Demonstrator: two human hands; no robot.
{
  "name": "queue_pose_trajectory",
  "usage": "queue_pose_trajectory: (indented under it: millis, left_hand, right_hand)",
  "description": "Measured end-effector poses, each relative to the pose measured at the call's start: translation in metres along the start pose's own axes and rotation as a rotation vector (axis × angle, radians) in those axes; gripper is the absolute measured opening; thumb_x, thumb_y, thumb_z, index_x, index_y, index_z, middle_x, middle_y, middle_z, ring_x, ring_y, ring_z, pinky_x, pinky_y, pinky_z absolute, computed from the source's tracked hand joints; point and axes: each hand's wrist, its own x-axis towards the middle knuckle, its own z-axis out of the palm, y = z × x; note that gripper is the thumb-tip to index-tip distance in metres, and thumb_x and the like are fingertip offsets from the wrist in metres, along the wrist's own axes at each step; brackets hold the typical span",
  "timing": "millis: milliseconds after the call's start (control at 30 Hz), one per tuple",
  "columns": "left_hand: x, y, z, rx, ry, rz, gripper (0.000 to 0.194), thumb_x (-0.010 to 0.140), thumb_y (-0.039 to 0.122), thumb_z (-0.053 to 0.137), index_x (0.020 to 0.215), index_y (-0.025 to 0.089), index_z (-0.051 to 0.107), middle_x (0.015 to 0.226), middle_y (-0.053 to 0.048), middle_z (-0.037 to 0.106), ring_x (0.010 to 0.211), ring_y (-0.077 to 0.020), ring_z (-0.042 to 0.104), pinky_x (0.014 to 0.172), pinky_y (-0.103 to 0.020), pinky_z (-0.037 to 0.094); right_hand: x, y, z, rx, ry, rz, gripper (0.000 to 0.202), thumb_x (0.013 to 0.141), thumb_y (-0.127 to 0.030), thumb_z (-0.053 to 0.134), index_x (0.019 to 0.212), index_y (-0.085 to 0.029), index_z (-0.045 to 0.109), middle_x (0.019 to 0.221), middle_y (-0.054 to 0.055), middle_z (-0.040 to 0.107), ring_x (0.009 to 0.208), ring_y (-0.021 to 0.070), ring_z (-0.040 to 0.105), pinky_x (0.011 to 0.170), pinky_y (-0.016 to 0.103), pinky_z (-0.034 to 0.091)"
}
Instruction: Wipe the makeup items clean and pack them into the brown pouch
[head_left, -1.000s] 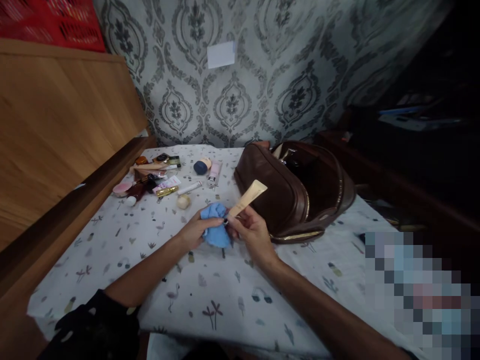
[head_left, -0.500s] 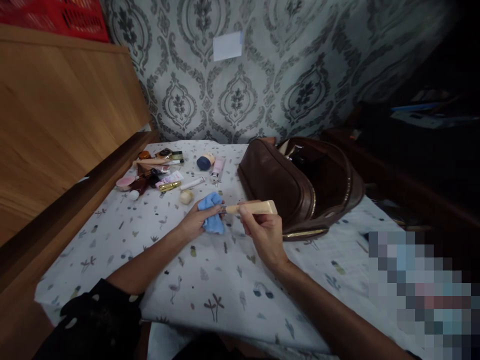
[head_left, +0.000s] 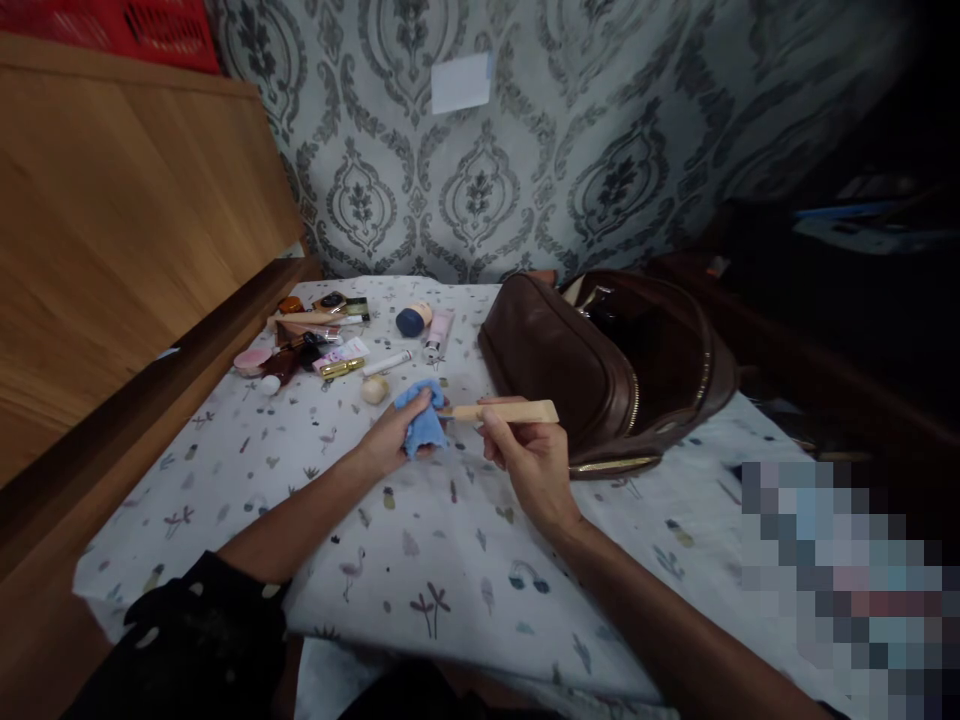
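My left hand [head_left: 386, 440] is closed around a crumpled blue cloth [head_left: 426, 430], which wraps the narrow left end of a slim beige cosmetic tube [head_left: 536, 411]. The tube lies level between both hands, its broader flat end pointing right. My right hand [head_left: 531, 460] pinches it near the middle between thumb and fingers. What the cloth covers at the narrow end is hidden. Just beyond my left hand sits a small cream-coloured round item [head_left: 375, 389]. A brown leather bag [head_left: 555, 350] stands beside my right hand, unzipped.
Assorted cosmetics lie at the back left, among them a pink round compact [head_left: 253, 361], a gold tube [head_left: 343, 368] and a white stick [head_left: 388, 363]. A dark-lidded jar [head_left: 414, 320] and a pink tube [head_left: 439, 333] sit farther back. A wooden cabinet [head_left: 135, 180] borders the left.
The cloth has shifted and folded differently over the tube's narrow end, with my left thumb now higher on it. The right hand still grips the tube. The view has moved slightly.
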Motion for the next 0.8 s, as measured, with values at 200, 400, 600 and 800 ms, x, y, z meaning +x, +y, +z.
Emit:
queue_pose_trajectory:
  millis: [200, 400, 600, 800]
  left_hand:
    - [-0.0032, 0.0025, 0.0008, -0.02, -0.023, 0.023, 0.042, 0.05, 0.024, 0.091, 0.084, 0.014, 0.068, 0.067, 0.0, 0.068, 0.056, -0.012, 0.061, 0.053, -0.023, 0.049]
    - [0.0003, -0.0024, -0.0031, -0.001, 0.011, 0.051, 0.039, 0.06, 0.042, 0.087, 0.073, 0.014, 0.065, 0.053, 0.003, 0.058, 0.045, -0.0093, 0.052, 0.045, -0.022, 0.041]
    - [-0.0004, -0.0011, -0.0019, 0.006, 0.034, 0.019, 0.043, 0.057, 0.047, 0.088, 0.073, 0.014, 0.065, 0.058, 0.0, 0.064, 0.051, -0.0123, 0.057, 0.051, -0.024, 0.045]
    - [-0.0031, 0.0019, 0.0007, -0.007, -0.021, 0.038, 0.035, 0.055, 0.03, 0.09, 0.078, 0.013, 0.069, 0.065, -0.002, 0.067, 0.061, -0.0134, 0.062, 0.062, -0.026, 0.049]
  right_hand:
    - [0.0015, 0.0024, -0.0006, 0.059, 0.044, 0.026, 0.045, 0.079, -0.055, 0.07, 0.091, -0.011, 0.068, 0.057, 0.0, 0.055, 0.047, 0.0096, 0.044, 0.041, 0.022, 0.031]
    - [0.0014, 0.0019, 0.0001, 0.053, 0.031, 0.025, 0.042, 0.081, -0.055, 0.068, 0.082, -0.012, 0.067, 0.055, 0.0, 0.054, 0.049, 0.0101, 0.043, 0.042, 0.023, 0.031]
    - [0.0014, -0.0025, 0.0, 0.005, 0.038, -0.014, 0.038, 0.08, -0.052, 0.069, 0.073, -0.015, 0.063, 0.051, -0.003, 0.049, 0.047, 0.0088, 0.04, 0.044, 0.024, 0.031]
    - [0.0017, -0.0056, -0.0019, -0.066, 0.013, -0.028, 0.038, 0.079, -0.051, 0.07, 0.068, -0.017, 0.06, 0.055, -0.002, 0.051, 0.047, 0.0095, 0.044, 0.044, 0.024, 0.034]
